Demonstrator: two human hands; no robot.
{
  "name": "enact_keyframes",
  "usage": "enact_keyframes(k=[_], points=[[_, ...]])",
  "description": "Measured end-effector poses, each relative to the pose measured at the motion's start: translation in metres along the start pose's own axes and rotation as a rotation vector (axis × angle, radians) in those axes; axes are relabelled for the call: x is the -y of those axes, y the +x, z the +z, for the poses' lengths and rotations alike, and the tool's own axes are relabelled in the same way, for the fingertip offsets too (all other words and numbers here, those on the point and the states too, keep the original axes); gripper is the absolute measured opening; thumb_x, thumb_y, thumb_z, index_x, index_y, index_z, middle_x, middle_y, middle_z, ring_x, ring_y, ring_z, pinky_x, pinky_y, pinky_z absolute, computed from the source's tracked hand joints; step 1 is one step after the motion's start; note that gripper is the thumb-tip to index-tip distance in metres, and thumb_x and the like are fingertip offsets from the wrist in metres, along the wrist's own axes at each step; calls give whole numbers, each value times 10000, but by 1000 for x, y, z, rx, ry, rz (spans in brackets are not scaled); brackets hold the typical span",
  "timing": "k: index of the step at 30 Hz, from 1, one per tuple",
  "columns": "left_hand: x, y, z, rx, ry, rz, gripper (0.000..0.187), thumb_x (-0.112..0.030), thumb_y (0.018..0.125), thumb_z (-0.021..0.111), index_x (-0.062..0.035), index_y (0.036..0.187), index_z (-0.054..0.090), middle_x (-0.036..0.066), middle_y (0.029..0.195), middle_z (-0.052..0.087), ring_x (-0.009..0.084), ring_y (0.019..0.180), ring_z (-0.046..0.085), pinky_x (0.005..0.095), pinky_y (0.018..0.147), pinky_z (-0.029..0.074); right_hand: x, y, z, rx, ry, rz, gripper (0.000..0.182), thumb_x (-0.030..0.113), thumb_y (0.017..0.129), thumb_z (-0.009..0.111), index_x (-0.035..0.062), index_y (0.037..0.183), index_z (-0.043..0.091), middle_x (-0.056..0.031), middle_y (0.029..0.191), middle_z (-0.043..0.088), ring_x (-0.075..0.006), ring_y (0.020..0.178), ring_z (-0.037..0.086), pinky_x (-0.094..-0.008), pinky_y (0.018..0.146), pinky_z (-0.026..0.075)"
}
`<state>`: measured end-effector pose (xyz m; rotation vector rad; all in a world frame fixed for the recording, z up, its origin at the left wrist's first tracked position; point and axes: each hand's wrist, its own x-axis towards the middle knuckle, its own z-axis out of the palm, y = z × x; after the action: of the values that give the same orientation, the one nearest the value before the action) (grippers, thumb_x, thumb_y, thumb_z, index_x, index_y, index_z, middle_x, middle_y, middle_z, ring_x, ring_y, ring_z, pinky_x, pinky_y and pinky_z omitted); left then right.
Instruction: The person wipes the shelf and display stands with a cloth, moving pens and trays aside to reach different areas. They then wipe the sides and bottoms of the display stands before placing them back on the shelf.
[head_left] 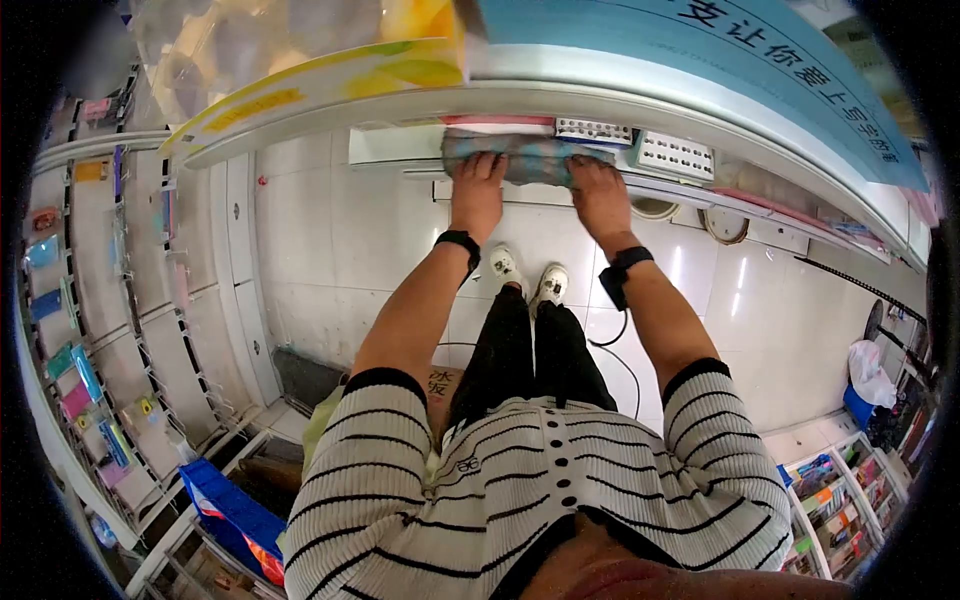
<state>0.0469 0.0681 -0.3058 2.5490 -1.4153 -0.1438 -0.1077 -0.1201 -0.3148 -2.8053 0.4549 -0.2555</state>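
A grey patterned cloth (535, 160), folded or rolled into a long bundle, lies across the edge of a shelf below the upper ledge. My left hand (480, 190) is closed over its left part, fingers on top. My right hand (600, 193) grips the right end the same way, thumb turned inward. The undersides of both hands' grip are hidden. Close to the right of the cloth are two white boxes with rows of dark dots, the nearer box (675, 157) and a smaller box (593, 132). A pinkish-red item (500, 122) shows just behind the cloth.
Above the shelf, an upper ledge (330, 112) carries a yellow-and-white carton (330, 85) and a blue sign (700, 70) with Chinese writing. Racks of small packaged goods (85, 370) stand at the left. A black cable (625, 370) lies on the tiled floor (330, 240).
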Motion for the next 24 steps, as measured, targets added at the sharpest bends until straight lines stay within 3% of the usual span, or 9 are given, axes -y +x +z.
enact_keyframes(k=[4,8,10,11,15,17,20,24], points=[[-25,16,18,39,-16,91,527,-91,833,588,-72,1359,561,147,1333,521,347,1243,468,492,1114,323,-31,-17,-10,-57,2,71,482,29,793,609,121,1265,595,-81,1228,608,-313,1110,571,-446,1001,439],[-30,14,15,-16,-46,44,550,-49,829,547,-96,1377,551,130,1319,521,327,1234,468,471,1107,336,-25,-20,-9,-19,-33,92,542,52,751,661,117,1285,589,-106,1271,578,-344,1147,542,-461,1090,386],[-14,13,13,20,-187,107,581,-19,826,536,-119,1398,534,124,1307,519,316,1234,466,447,1094,358,-10,-14,-7,-53,-1,174,565,86,717,705,109,1270,592,-111,1274,569,-355,1174,522,-487,1122,350],[-7,11,11,-33,-170,142,476,-69,854,530,-124,1321,598,93,1271,555,287,1212,494,410,1074,376,-3,-11,-3,-41,-26,198,565,123,696,732,103,1246,603,-117,1264,567,-362,1189,510,-512,1119,340],[28,4,-1,-10,-159,159,486,-54,853,534,-134,1329,592,88,1284,555,281,1203,500,407,1068,383,29,3,9,-37,-60,241,542,165,700,740,104,1224,618,-125,1254,568,-374,1180,505,-520,1109,343],[54,-2,-12,111,-249,105,585,10,838,528,-138,1404,524,132,1377,507,338,1231,492,430,1081,386,58,16,14,37,-24,297,533,193,702,740,107,1216,626,-125,1253,564,-371,1178,501,-513,1095,354],[102,-16,-29,151,-242,59,571,24,833,528,-141,1380,543,146,1369,517,346,1231,499,435,1074,396,101,38,29,57,-26,281,531,190,704,736,109,1218,629,-118,1271,549,-357,1196,488,-511,1096,345],[169,-34,-38,13,-191,68,566,60,766,555,-144,1291,598,132,1300,559,348,1205,506,439,1058,403,161,71,53,89,-41,269,452,205,716,695,139,1163,669,-99,1257,536,-318,1237,466,-528,1114,288]])
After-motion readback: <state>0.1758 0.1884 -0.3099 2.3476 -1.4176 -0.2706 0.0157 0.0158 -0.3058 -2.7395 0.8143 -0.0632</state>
